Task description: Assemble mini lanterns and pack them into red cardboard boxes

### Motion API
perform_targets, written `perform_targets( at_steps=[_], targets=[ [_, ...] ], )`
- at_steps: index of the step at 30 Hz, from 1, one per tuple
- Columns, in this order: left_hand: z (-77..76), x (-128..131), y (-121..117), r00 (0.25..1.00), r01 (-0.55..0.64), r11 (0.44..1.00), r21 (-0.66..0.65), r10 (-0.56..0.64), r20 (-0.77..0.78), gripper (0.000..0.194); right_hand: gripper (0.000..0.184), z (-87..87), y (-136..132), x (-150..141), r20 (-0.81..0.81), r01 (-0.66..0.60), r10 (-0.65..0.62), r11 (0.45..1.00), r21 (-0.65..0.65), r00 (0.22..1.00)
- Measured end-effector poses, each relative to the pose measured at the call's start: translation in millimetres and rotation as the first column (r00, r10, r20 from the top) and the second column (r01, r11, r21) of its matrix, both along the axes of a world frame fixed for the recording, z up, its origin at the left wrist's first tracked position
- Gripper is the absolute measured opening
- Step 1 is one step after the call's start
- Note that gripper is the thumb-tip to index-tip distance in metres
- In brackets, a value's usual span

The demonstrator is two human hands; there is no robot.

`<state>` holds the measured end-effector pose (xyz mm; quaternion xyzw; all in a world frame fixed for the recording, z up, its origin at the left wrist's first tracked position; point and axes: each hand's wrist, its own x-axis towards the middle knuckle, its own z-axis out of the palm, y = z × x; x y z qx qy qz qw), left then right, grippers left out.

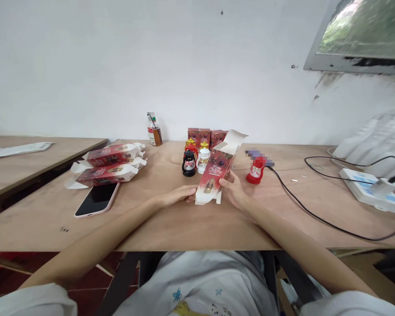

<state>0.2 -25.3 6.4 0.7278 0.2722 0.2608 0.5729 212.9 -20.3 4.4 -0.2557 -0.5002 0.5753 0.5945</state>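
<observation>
Two hands on one red carton (215, 176), mid tabletop (171, 228), nearer the front edge than the back. Left hand (177, 195) rests at the carton's near-left bottom corner, fingers stretched flat against it. Right hand (234, 189) grips the carton's right side, fingers curled around it. Carton tilts away toward the back edge, white top flap open.

Just behind it: black lantern (188, 164), white lantern (203, 160), two gold-topped ones, hard to separate at this size. Red lantern (255, 171) sits just right of the carton. Three closed red boxes (204, 135) along the back edge. Two flat cartons (110, 164) stacked toward the left edge, phone (97, 199) face up just in front of them. Black cable (316, 215) runs to the right edge.
</observation>
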Motion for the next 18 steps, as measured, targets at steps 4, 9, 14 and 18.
perform_targets(
  at_steps=[4, 9, 14, 18],
  targets=[
    [-1.9, 2, -2, 0.994, -0.074, 0.996, -0.056, 0.078, 0.073, 0.066, 0.044, -2.5, 1, -1, 0.037, -0.029, 0.030, 0.999, -0.034, 0.999],
    [8.7, 8, -13, 0.985, -0.160, 0.982, 0.095, 0.153, 0.078, 0.062, 0.045, -4.5, -2, -3, 0.132, -0.075, 0.087, 0.992, -0.098, 0.987],
    [10.3, 11, -18, 0.960, -0.263, 0.940, 0.217, 0.277, -0.037, 0.053, 0.048, -8.7, -4, -4, 0.182, -0.082, 0.097, 0.993, -0.087, 0.979],
    [17.2, 2, -11, 0.917, -0.377, 0.885, 0.274, 0.399, -0.024, 0.049, 0.042, -12.9, -1, -6, 0.187, -0.153, 0.188, 0.971, -0.185, 0.964]
  ],
)
